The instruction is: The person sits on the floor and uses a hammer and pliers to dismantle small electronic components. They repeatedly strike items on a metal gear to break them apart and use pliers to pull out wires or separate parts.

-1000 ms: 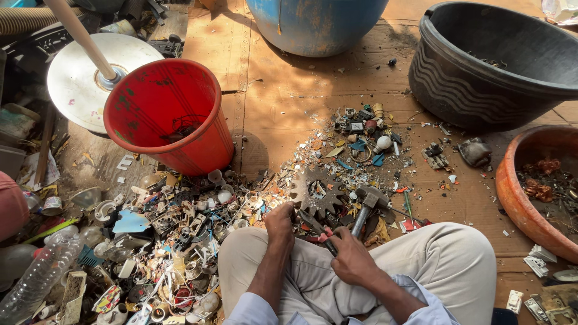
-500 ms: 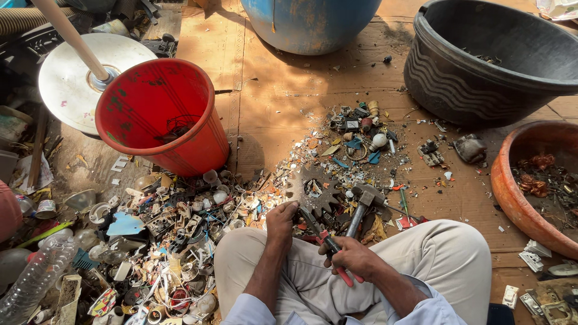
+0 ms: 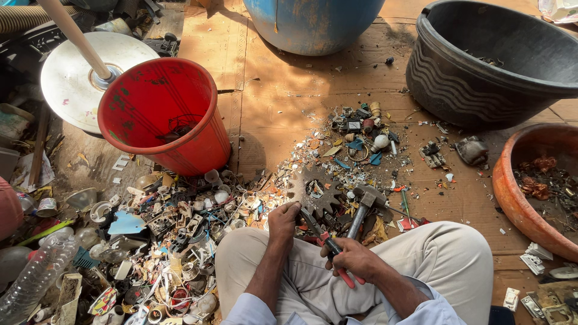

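I sit cross-legged on cardboard. My right hand (image 3: 355, 259) is closed around the red handles of a pair of pliers (image 3: 325, 241). Its jaws point up and left toward my left hand (image 3: 283, 219), which pinches a small piece that is too small to make out. Just beyond my hands lie a rusty toothed gear (image 3: 316, 188) and a hammer (image 3: 361, 204) with its head resting near the gear. Scrap bits cover the floor around them.
A red bucket (image 3: 162, 114) stands at left, beside a round metal disc (image 3: 81, 78) with a pole. A black tub (image 3: 500, 60) sits at upper right, an orange basin (image 3: 530, 186) at right, a blue barrel (image 3: 313, 24) at top. A dense scrap pile (image 3: 150, 241) and a plastic bottle (image 3: 36, 277) lie at left.
My hands have stayed together over my lap with the pliers; the grip shifted only slightly. The view has drifted a little.
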